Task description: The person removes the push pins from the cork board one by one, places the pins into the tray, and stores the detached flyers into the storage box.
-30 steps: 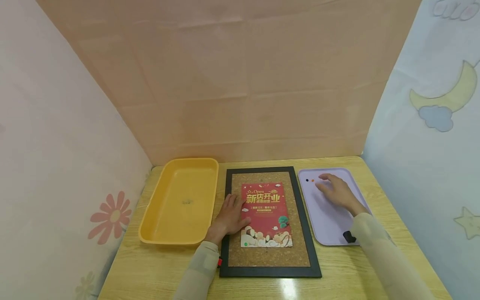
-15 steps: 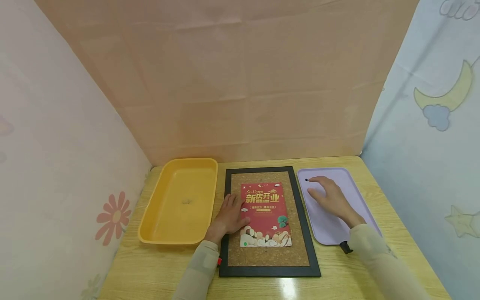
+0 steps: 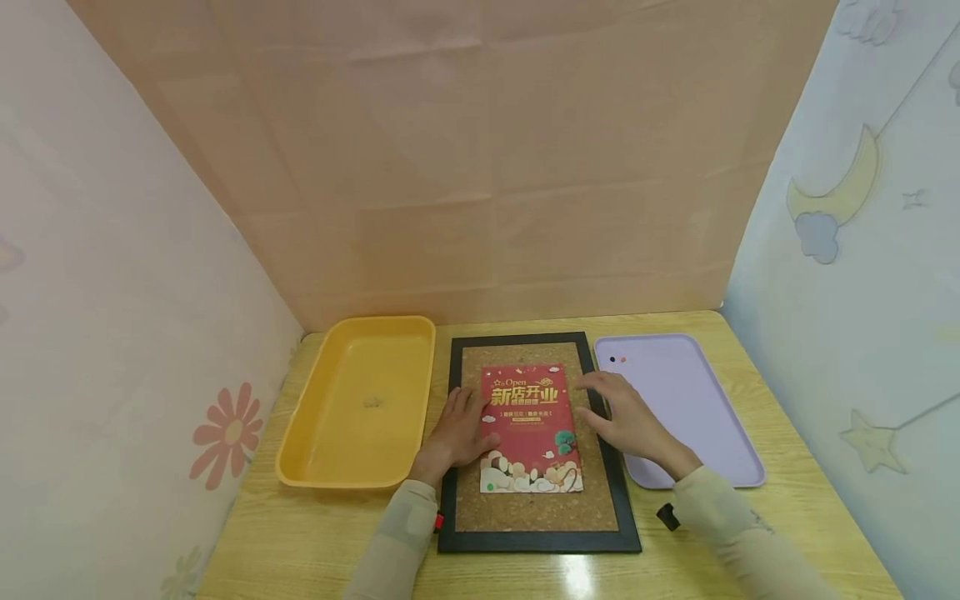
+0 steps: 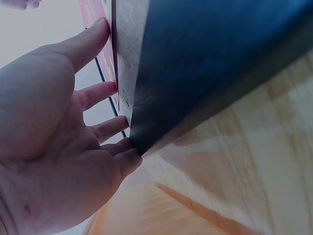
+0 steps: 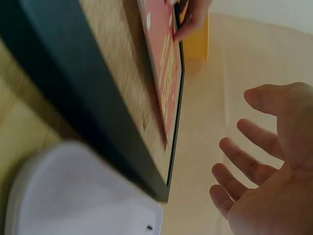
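Observation:
A red poster (image 3: 531, 437) with gold lettering lies on a cork board (image 3: 536, 515) that has a black frame. My left hand (image 3: 457, 433) rests at the poster's left edge, its fingertips touching the sheet and the board in the left wrist view. Over the board's right border hovers my right hand (image 3: 630, 423), near the poster's right edge. In the right wrist view that hand (image 5: 274, 171) has its fingers apart, with nothing seen between them. A small black pin (image 3: 612, 359) and a small orange pin (image 3: 623, 360) lie in the lilac tray (image 3: 697, 408).
To the left of the board stands a yellow tray (image 3: 360, 442) with raised walls. Everything sits on a wooden table (image 3: 315, 533). A peach-coloured sheet (image 3: 420, 250) rises behind, and patterned walls flank both sides.
My right hand has moved left from above the lilac tray to the board's right border. The orange pin, hidden half a second ago, shows again. My left hand has stayed put.

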{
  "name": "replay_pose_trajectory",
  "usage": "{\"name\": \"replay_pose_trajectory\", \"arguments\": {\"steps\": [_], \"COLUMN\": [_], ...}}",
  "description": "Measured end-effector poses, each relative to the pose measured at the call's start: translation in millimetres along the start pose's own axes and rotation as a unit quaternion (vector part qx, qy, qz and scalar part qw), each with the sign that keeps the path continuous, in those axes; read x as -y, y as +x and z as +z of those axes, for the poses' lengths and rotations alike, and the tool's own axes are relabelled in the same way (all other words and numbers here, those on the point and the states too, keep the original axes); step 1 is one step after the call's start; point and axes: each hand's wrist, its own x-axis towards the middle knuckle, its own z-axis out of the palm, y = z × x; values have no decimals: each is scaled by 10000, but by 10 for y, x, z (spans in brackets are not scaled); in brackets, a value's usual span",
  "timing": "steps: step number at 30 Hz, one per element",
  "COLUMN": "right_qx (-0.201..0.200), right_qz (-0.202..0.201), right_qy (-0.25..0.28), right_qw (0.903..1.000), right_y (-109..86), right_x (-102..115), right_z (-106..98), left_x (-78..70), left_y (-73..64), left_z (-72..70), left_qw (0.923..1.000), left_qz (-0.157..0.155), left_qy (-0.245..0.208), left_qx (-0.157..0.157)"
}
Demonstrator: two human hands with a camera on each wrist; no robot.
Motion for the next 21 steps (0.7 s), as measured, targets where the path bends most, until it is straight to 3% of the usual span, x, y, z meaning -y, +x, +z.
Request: {"name": "replay_pose_trajectory", "arguments": {"steps": [7, 21], "right_qx": [419, 900], "right_qz": [-31, -674], "right_qy": [152, 514], "right_qw": [9990, 9923], "right_y": [-27, -87], "right_x": [244, 612], "right_z": [150, 490], "left_x": [-5, 29], "left_y": [0, 18], "left_z": [2, 1], "left_qw": [10000, 10000], "left_qz": [-55, 33], "left_qy": [-76, 29], "left_qx": [29, -14]}}
